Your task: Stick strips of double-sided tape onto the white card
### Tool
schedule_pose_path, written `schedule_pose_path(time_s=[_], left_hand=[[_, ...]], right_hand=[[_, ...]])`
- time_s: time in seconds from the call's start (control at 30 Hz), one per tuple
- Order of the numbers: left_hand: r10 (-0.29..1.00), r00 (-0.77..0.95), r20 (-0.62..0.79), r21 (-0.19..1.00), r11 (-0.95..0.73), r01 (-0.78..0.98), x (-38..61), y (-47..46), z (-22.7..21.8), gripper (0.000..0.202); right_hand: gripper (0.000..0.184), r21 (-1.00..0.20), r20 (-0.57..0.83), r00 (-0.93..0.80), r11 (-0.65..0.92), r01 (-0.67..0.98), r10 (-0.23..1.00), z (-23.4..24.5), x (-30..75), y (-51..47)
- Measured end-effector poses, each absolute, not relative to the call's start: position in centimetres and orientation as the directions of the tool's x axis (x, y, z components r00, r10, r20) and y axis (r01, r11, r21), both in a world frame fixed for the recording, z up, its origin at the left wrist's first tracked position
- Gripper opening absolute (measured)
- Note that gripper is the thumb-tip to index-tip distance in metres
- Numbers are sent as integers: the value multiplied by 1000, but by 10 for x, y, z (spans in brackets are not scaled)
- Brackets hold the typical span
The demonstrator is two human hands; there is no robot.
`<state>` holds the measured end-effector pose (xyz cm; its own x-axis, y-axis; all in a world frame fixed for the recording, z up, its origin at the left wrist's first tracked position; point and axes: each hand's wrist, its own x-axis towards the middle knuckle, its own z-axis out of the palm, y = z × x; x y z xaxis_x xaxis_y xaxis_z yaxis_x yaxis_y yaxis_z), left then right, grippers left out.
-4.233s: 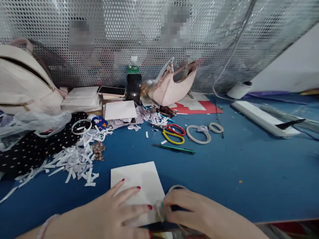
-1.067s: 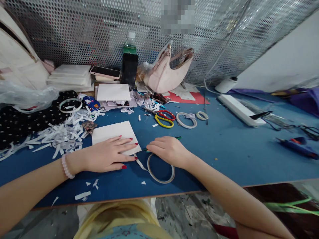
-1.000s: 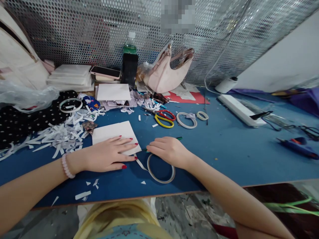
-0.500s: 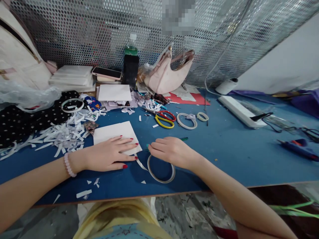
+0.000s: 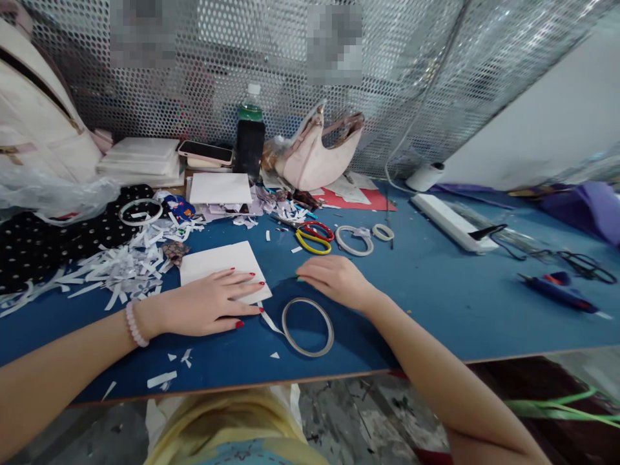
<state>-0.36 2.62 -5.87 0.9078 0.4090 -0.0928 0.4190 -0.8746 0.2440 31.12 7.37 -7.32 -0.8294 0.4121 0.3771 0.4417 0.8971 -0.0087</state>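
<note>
My left hand (image 5: pixel 208 305) lies flat, fingers spread, on a white card (image 5: pixel 217 262) that rests on the blue table (image 5: pixel 436 290). My right hand (image 5: pixel 335 280) is just right of the card with its fingers together over a green pen (image 5: pixel 299 279); only the pen's tip shows at the fingertips. A thin tape ring (image 5: pixel 308 327) lies flat below the right hand, apart from it. A loose strip of its tape runs to the card's near corner.
Red and yellow scissors (image 5: pixel 314 237) and two more tape rings (image 5: pixel 353 239) lie behind my hands. Paper scraps (image 5: pixel 123 268) and a dotted cloth (image 5: pixel 48 239) crowd the left. At right are a power strip (image 5: pixel 453 223) and a blue tool (image 5: pixel 557 290). The table edge (image 5: pixel 242 386) is close.
My right hand has lifted off the tape ring and moved a little away from me onto the green pen, now hiding most of it. The left hand stays on the card.
</note>
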Motion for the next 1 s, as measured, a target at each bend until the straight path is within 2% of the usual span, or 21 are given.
schedule_pose_path(time_s=[0.13, 0.27, 0.33, 0.43, 0.53, 0.73, 1.0], left_hand=[[410, 911, -47, 243, -880, 408, -4, 25, -59, 44], [409, 912, -39, 224, -885, 407, -4, 25, -58, 46], [409, 912, -30, 222, -887, 405, -4, 25, -59, 46], [409, 913, -12, 210, -891, 402, -3, 24, -60, 45], [411, 911, 1, 206, -892, 402, -2, 24, -61, 43], [412, 911, 23, 208, -893, 399, -4, 24, -63, 46], [421, 907, -22, 200, -887, 417, -3, 23, -61, 48]], right_hand=[[29, -21, 397, -723, 793, 609, 566, -83, 318, 91], [25, -15, 383, -711, 774, 634, 590, -84, 311, 89], [23, -39, 413, -736, 817, 575, 537, -80, 300, 78], [28, -100, 468, -806, 928, 358, 362, -73, 280, 53], [32, -98, 424, -864, 962, 253, 270, -72, 264, 33], [9, -113, 375, -881, 957, 266, 289, -80, 258, 32], [12, -94, 336, -921, 980, 174, 196, -75, 263, 35]])
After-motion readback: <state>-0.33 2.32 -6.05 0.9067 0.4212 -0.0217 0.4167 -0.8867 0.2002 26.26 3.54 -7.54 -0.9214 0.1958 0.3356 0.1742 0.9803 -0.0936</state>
